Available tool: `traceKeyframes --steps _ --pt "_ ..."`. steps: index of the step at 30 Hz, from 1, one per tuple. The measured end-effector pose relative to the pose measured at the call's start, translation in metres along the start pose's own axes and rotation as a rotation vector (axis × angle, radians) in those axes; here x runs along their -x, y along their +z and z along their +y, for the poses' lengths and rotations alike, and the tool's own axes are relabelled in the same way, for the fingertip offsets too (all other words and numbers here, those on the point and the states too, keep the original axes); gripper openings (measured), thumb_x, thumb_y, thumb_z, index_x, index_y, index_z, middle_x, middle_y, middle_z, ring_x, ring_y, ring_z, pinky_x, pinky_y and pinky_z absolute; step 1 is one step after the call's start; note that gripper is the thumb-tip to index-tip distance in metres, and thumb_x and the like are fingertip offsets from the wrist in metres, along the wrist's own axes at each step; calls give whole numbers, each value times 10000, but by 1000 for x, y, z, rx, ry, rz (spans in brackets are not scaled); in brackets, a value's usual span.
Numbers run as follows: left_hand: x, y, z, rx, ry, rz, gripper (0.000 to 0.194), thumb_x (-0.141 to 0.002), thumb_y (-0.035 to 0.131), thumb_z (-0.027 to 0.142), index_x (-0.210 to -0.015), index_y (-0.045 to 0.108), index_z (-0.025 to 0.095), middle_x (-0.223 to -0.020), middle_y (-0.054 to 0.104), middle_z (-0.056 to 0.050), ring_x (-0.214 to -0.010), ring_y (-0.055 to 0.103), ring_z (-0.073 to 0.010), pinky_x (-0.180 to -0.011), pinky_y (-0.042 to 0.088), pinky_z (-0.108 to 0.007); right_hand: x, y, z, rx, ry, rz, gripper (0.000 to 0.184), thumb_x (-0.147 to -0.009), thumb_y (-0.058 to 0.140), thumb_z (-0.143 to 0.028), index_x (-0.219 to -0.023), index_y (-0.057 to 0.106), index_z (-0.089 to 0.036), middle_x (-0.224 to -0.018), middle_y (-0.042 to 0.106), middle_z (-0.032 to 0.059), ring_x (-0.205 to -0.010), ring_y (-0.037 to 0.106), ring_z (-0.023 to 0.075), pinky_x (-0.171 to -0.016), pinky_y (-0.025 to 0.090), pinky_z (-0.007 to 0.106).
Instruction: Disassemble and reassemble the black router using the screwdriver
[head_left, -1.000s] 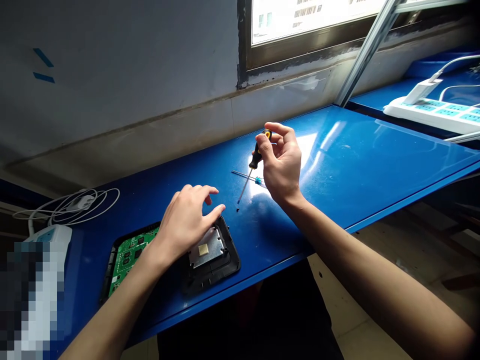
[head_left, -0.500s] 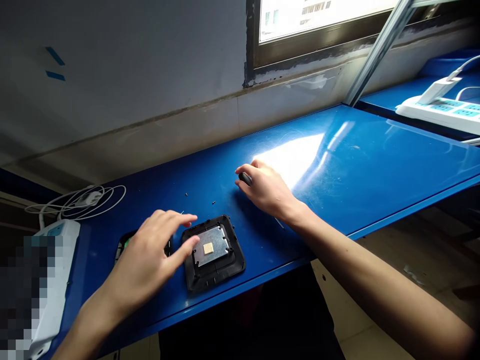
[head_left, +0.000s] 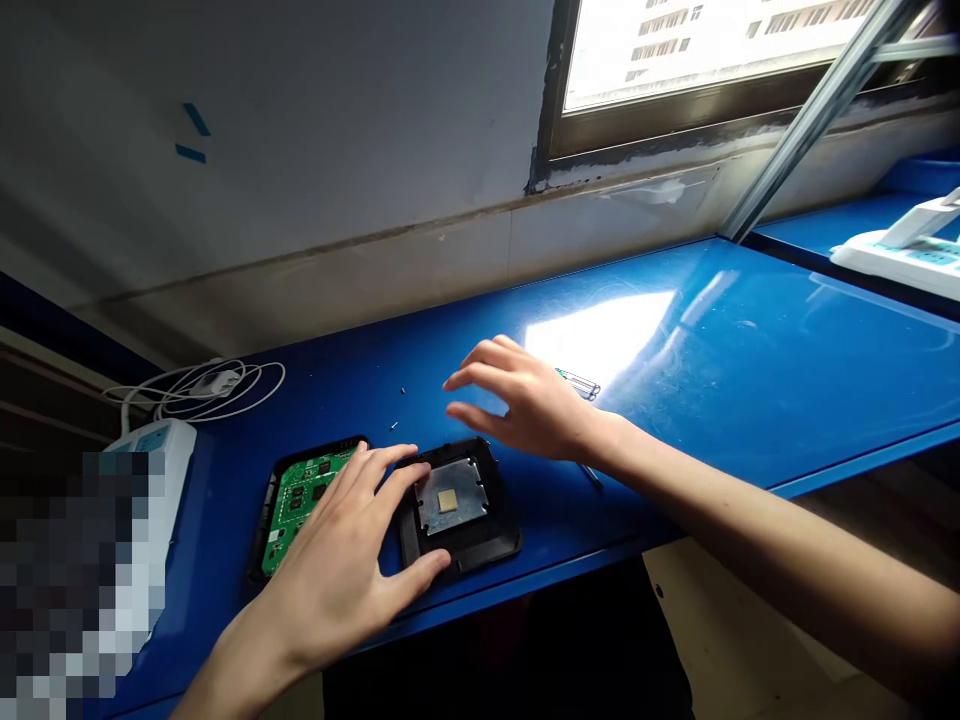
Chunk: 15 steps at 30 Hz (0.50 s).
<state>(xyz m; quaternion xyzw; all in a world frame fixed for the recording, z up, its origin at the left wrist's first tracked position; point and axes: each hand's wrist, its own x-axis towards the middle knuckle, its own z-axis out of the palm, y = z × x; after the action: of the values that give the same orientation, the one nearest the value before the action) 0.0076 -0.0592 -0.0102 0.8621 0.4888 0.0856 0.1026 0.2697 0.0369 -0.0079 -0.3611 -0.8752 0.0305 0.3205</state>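
Observation:
My left hand (head_left: 349, 545) is open. Its fingers are spread over the left edge of a black plastic cover (head_left: 480, 555), with the thumb at the near edge. A silver metal plate (head_left: 469, 490) with a small beige pad (head_left: 448, 500) is fixed inside that cover. To the left, partly behind the hand, lies a green circuit board (head_left: 296, 495) in a black housing (head_left: 262, 540). My right hand (head_left: 521, 400) is open and empty above the table, beyond the cover. A thin dark rod (head_left: 592, 478) shows below the right wrist; the screwdriver's handle is hidden.
Two tiny screws (head_left: 403, 391) lie behind the cover. A clear and teal object (head_left: 577, 383) is by the right wrist. A coiled white cable (head_left: 225, 385) and a white power strip (head_left: 169, 450) sit at the left. Another power strip (head_left: 892, 250) is at the far right.
My right hand lowered the yellow-and-black screwdriver to the table and let it go. My left hand moved onto the cover's edge. The view shifted left.

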Motion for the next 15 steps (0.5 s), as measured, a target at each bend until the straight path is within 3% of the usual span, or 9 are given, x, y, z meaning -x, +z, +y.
traceKeyframes --steps 2,4,10,15 --pt "-3 1 1 -1 11 -7 551 -916 698 524 -1403 571 300 -1529 572 -95 -1501 430 -462 -1158 455 -715 -2 0 -3 -62 -175 -34 307 -1013 621 -457 -1091 744 -188 -1050 742 105 -930 631 224 -866 553 391" --pt "-8 0 3 6 36 -12 572 -901 719 491 -1411 568 280 -1498 600 -107 -1482 470 -442 -1197 410 -712 1 -2 -6 -115 -242 -62 361 -1011 614 -488 -1097 740 -162 -1045 737 125 -904 616 225 -832 546 394" --pt "-15 0 -1 14 106 -16 639 -865 764 435 -1436 522 282 -1473 619 -104 -1442 540 -387 -1252 287 -727 18 -13 -21 -154 -120 -318 634 -860 724 -657 -1197 716 -120 -1109 686 145 -948 582 263 -833 539 426" --pt "-10 7 -8 16 103 14 699 -846 784 504 -1452 511 288 -1476 632 -109 -1458 510 -439 -1195 397 -727 19 -13 -29 -41 -74 -443 693 -781 746 -721 -1121 722 -117 -1145 652 154 -953 563 287 -845 531 470"
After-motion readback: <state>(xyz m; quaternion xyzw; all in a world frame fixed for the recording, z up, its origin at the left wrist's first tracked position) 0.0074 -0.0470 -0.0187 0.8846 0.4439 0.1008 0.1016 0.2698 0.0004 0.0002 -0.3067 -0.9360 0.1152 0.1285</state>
